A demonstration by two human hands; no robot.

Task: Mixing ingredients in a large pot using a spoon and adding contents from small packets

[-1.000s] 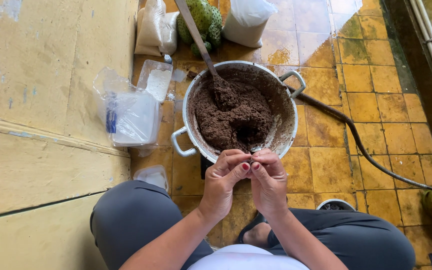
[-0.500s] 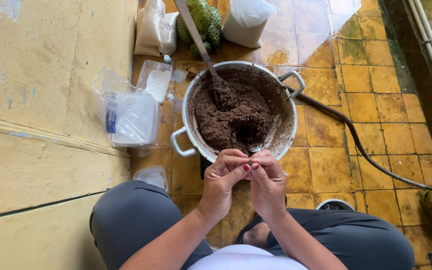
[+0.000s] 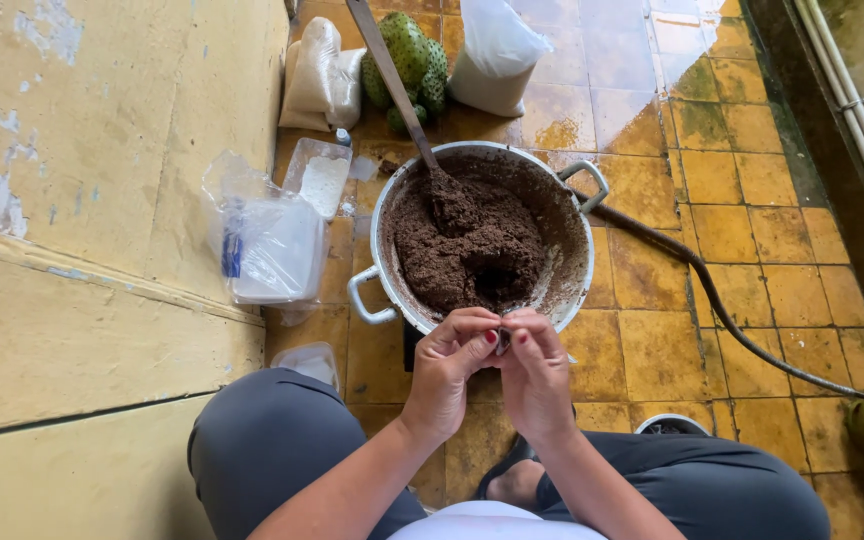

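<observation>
Pot (image 3: 580, 205) holds brown paste (image 3: 472, 245); both hands' fingers (image 3: 480, 330) pinch a small lump (image 3: 502, 340).

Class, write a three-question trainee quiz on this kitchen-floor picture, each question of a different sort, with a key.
1. True or false: both hands meet just above the pot's near rim.
2. Where does the spoon rest? A) on the tiles B) in the brown mixture C) in the clear tub
3. Fill in: the metal pot stands on yellow floor ____.

Key: 1 true; 2 B; 3 tiles.
</observation>
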